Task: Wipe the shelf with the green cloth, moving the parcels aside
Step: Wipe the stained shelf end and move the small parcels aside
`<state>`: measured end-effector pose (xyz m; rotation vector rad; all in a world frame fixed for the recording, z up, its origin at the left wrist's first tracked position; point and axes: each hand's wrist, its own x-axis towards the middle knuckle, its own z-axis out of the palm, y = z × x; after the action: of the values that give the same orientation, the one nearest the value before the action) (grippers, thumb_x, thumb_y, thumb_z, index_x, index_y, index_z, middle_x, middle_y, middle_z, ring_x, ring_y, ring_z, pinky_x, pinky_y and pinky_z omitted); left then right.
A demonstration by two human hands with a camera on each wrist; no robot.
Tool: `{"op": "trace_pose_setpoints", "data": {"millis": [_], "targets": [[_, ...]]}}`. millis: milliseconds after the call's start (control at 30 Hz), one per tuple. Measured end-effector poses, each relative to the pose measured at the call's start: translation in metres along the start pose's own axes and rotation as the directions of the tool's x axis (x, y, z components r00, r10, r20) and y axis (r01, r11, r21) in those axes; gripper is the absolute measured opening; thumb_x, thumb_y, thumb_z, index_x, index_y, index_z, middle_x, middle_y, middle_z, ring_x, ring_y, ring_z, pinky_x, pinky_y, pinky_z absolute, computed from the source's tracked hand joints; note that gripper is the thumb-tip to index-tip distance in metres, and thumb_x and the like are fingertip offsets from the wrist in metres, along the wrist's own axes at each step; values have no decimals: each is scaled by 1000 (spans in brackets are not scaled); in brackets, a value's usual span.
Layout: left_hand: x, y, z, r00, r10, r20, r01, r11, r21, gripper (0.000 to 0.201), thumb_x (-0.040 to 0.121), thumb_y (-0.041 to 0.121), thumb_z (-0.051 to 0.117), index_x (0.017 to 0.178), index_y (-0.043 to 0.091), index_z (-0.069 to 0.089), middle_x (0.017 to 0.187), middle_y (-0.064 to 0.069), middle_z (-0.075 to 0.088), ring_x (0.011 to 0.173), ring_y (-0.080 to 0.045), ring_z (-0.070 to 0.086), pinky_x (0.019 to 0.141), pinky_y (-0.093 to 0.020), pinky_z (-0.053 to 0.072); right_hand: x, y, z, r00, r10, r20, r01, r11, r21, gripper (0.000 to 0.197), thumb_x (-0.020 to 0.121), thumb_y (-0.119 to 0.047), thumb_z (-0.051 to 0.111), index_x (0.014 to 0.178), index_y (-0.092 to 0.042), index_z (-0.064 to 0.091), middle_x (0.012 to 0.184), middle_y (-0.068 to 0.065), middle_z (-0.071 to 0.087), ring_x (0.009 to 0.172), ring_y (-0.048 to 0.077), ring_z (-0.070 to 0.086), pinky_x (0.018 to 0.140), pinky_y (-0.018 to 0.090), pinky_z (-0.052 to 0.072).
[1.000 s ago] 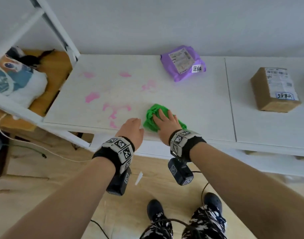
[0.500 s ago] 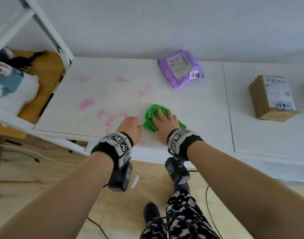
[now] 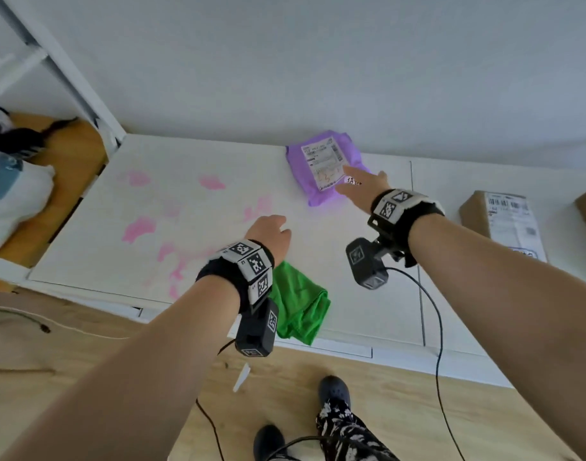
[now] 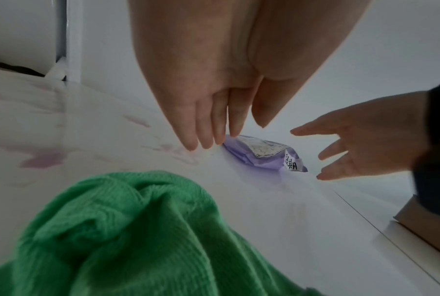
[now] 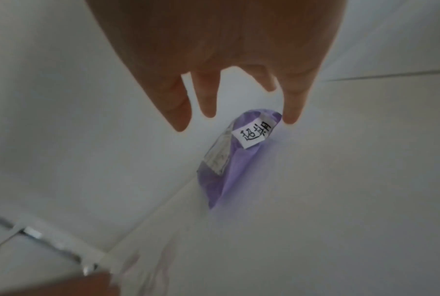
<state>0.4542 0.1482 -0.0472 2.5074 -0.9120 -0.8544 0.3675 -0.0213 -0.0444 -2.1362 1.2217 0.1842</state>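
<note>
R hand (image 3: 361,188): fingers spread, released, just above purple parcel (image 3: 324,168) at rear of shelf (image 3: 351,247); contact not confirmed. L hand (image 3: 270,236): relaxed, empty, over shelf. Green cloth (image 3: 299,304): crumpled at shelf front edge, unheld. Pink stains (image 3: 138,227) at shelf left. Cardboard parcel (image 3: 504,224) at far right.

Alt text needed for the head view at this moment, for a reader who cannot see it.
A person's right hand, fingers straight, reaches over a purple parcel at the back of a white shelf marked with pink smears. The left hand hovers open above the shelf, a green cloth lying loose near the front edge.
</note>
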Motion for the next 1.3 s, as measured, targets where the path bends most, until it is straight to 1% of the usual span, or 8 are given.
{"op": "trace_pose_setpoints", "data": {"millis": [100,333,500,600,733,1000,1167,1300], "targets": [[-2,-2,-1,1000,-24,-11,24,1000,-20,46,99,16,41,144,6,39,151,-12,38,139,-24,37,112,-25,27,18,-14,0,998,5,67,5,989,-146,44,97,-33,35,139,-20,42,151,10,33,137,31,33,119,43,14],[-6,5,-3,999,-47,4,47,999,-11,46,99,19,41,144,7,38,152,-10,37,139,-24,37,113,-27,27,3,-12,-3,995,-98,-9,95,984,-149,32,100,-8,35,127,2,50,116,17,59,108,29,58,98,37,44],[-7,31,9,999,-6,53,9,999,-54,48,100,21,41,145,7,33,151,-14,37,139,-27,37,113,-30,27,-22,15,4,991,-50,-127,102,889,447,16,92,-9,46,92,-1,60,78,8,58,88,23,56,68,26,50],[-12,53,21,996,66,66,-53,981,-185,44,98,19,44,141,14,39,141,-16,48,128,-32,48,105,-33,37,-54,34,0,992,16,-122,78,689,721,15,93,-8,51,93,5,59,103,24,62,105,35,62,93,46,52],[-20,95,44,975,184,123,-127,920,-371,43,94,14,44,136,18,41,132,-16,55,118,-35,56,102,-47,47,-94,70,-19,965,159,-208,77,590,804,21,95,-5,50,101,12,60,115,28,58,112,34,59,98,43,50],[-53,174,94,817,486,310,-397,864,-309,48,94,2,48,141,10,44,142,-10,50,129,-29,49,105,-32,39,-118,182,-44,786,486,-382,-54,669,742,37,84,-10,55,119,1,60,123,18,58,110,34,61,96,45,51],[-59,177,112,787,505,356,-499,859,-114,51,96,11,48,146,14,36,151,-8,39,139,-22,38,108,-20,26,-131,200,-51,747,533,-398,-160,724,671,40,89,-7,51,128,1,55,134,21,50,126,35,49,111,42,37],[-53,162,104,803,498,329,-508,859,-62,49,96,10,46,145,11,38,151,-9,39,139,-22,37,109,-20,25,-149,179,-53,709,545,-447,-273,797,539,53,88,-19,54,140,-22,43,152,15,19,140,31,23,118,40,21]]}}
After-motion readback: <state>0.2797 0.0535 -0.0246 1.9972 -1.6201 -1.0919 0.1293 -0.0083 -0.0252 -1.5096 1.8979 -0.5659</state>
